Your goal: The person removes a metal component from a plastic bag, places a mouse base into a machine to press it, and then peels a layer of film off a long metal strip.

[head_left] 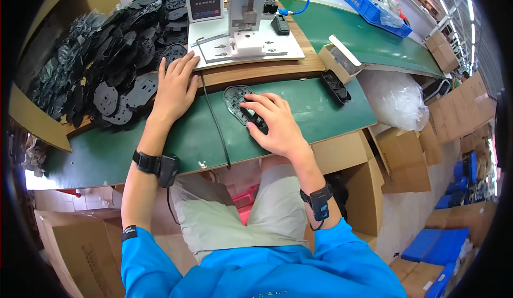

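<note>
Your left hand (175, 92) lies spread, palm down, by the near edge of the wooden board (240, 76), its fingertips at a dark rounded piece (173, 52) beside the heap of black plastic plates (120, 57); you may be touching that piece, but I cannot tell; your right hand (278, 127) arches over the black moulded part (234, 97), fingers bent and thumb apart from them, and whether you are pinching anything beneath them I cannot tell; that part lies on the green bench (315, 119) in front of you, its ribbed inside facing up and its right side partly hidden by your fingers; a dark cable (212, 119) runs down the bench between your hands; beyond them the press (248, 14) stands on a white base plate (286, 49), with a display box (206, 1) to its left; to the right of your right hand sit a black shell (335, 88) and, just beside it, a small open carton (334, 63); farther back is a blue tray (368, 6) holding clear plastic wrapping.
</note>
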`<action>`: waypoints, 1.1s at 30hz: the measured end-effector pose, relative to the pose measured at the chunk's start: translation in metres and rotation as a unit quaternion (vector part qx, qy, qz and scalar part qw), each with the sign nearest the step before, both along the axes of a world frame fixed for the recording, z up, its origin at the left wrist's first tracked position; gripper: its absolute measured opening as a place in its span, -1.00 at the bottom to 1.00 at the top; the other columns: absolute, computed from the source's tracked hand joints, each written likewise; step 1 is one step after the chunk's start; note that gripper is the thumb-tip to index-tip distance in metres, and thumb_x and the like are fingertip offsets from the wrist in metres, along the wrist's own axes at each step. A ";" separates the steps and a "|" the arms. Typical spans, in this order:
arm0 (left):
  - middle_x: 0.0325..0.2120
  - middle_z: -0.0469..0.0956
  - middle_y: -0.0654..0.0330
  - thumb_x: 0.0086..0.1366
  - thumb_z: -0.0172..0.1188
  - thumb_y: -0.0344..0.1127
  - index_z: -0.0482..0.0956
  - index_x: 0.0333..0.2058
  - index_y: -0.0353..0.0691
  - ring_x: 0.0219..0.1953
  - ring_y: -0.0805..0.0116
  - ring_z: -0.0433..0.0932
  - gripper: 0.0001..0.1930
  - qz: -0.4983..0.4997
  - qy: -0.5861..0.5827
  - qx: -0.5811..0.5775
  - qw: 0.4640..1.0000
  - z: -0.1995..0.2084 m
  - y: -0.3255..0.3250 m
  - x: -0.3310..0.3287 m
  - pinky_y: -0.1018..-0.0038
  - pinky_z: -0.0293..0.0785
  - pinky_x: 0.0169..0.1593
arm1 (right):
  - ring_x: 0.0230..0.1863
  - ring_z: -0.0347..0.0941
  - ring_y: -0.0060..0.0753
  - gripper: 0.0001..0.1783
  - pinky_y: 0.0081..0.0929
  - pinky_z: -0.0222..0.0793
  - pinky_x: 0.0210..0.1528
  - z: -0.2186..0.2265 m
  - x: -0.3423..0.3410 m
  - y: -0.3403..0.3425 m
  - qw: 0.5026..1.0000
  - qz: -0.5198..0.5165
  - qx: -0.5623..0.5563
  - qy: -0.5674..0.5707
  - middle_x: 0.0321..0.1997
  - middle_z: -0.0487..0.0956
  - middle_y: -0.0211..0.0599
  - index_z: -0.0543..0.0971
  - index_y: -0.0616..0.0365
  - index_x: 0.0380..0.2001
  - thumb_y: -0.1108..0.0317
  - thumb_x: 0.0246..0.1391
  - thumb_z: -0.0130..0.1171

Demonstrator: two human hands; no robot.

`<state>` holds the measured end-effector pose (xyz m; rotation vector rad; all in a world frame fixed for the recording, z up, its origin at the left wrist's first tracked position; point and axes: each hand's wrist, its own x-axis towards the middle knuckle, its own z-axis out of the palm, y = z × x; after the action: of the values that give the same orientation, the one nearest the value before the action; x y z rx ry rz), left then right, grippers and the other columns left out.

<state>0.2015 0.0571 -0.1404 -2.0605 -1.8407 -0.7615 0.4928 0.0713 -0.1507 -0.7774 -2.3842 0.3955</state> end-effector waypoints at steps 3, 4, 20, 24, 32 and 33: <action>0.32 0.39 0.19 0.39 0.10 -0.37 0.40 0.29 -0.14 0.33 0.15 0.34 -0.52 0.012 0.006 -0.014 1.000 0.001 -0.002 -0.003 -0.01 -0.14 0.53 | 0.32 0.30 -0.04 -0.55 -0.10 0.18 0.37 -0.001 -0.001 -0.001 1.000 -0.004 0.000 0.001 0.29 0.51 -0.34 0.60 0.00 0.09 0.28 0.09 0.28; 0.33 0.38 0.19 0.40 0.10 -0.37 0.40 0.29 -0.14 0.33 0.16 0.33 -0.52 0.014 0.005 -0.017 1.000 0.002 -0.003 -0.003 -0.01 -0.15 0.53 | 0.32 0.29 -0.04 -0.56 -0.10 0.18 0.37 -0.002 -0.002 -0.001 1.000 -0.002 -0.002 0.008 0.29 0.51 -0.33 0.60 0.00 0.08 0.26 0.09 0.28; 0.34 0.37 0.13 0.41 0.08 -0.36 0.40 0.28 -0.19 0.34 0.13 0.33 -0.53 0.009 -0.016 -0.038 0.999 0.008 -0.006 -0.005 -0.01 -0.14 0.53 | -0.07 0.60 0.12 -0.78 -0.09 0.51 0.00 0.083 0.133 0.147 0.974 -0.182 0.128 -0.043 -0.12 0.67 0.02 0.61 0.28 -0.13 0.45 0.26 0.04; 0.34 0.37 0.13 0.41 0.09 -0.36 0.40 0.29 -0.19 0.34 0.12 0.34 -0.52 -0.001 -0.017 -0.026 1.000 0.004 -0.004 -0.002 0.01 -0.11 0.53 | -0.04 0.58 0.15 -0.76 -0.05 0.49 0.03 0.072 0.158 0.184 0.937 -0.203 0.251 -0.136 -0.09 0.66 0.04 0.61 0.23 -0.10 0.48 0.21 0.06; 0.34 0.36 0.12 0.40 0.09 -0.37 0.39 0.29 -0.20 0.35 0.12 0.32 -0.52 0.005 -0.026 -0.034 0.999 0.006 -0.007 -0.002 0.02 -0.11 0.53 | 0.07 0.54 0.13 -0.67 -0.06 0.45 0.16 0.055 0.153 0.194 0.947 -0.287 0.118 -0.082 -0.05 0.64 0.04 0.58 0.17 0.01 0.50 0.15 0.14; 0.34 0.36 0.12 0.40 0.09 -0.37 0.39 0.29 -0.20 0.35 0.12 0.32 -0.52 0.004 -0.026 -0.036 0.999 0.006 -0.007 -0.003 0.02 -0.10 0.53 | 0.07 0.54 0.12 -0.65 -0.07 0.45 0.17 0.056 0.155 0.194 0.936 -0.302 0.154 -0.100 -0.06 0.64 0.01 0.58 0.17 0.02 0.50 0.13 0.18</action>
<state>0.1990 0.0500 -0.1341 -2.0948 -1.9298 -0.7636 0.6478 0.2655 -0.0945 -1.3767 -2.1559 -0.3158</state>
